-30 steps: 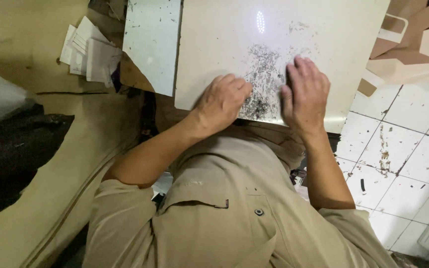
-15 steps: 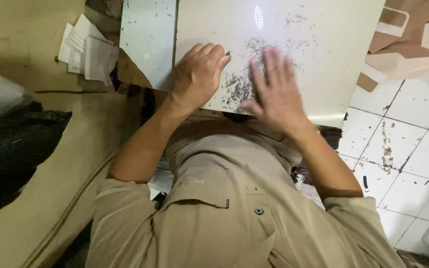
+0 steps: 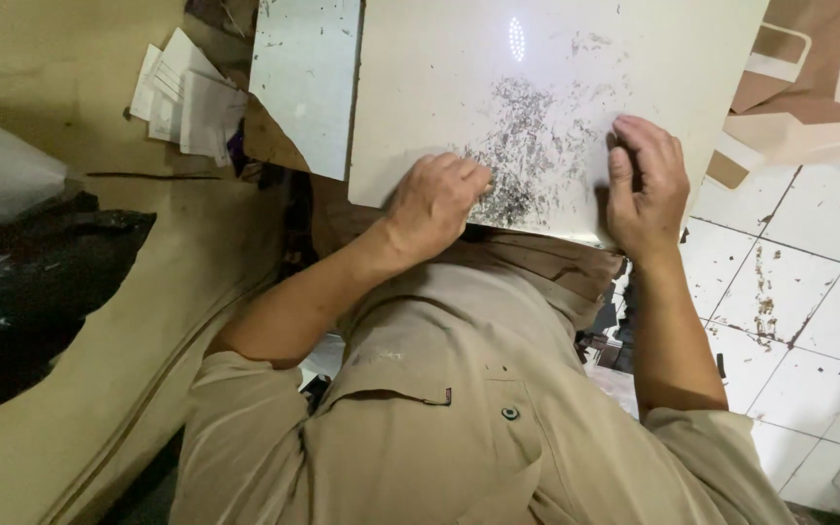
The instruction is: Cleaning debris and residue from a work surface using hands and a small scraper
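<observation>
Board [image 3: 459,87] flat, long axis seemingly sideways

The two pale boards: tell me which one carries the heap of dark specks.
The larger cream board under both hands, right of the smaller grey-white board. Dark filings spread between the left hand and right hand; the smaller board shows only scattered flecks.

Both hands down on the white board [image 3: 459,107]

Left hand [image 3: 437,202] loosely curled (knuckles up) at board's near edge; right hand [image 3: 646,187] flat, fingers spread.
</observation>
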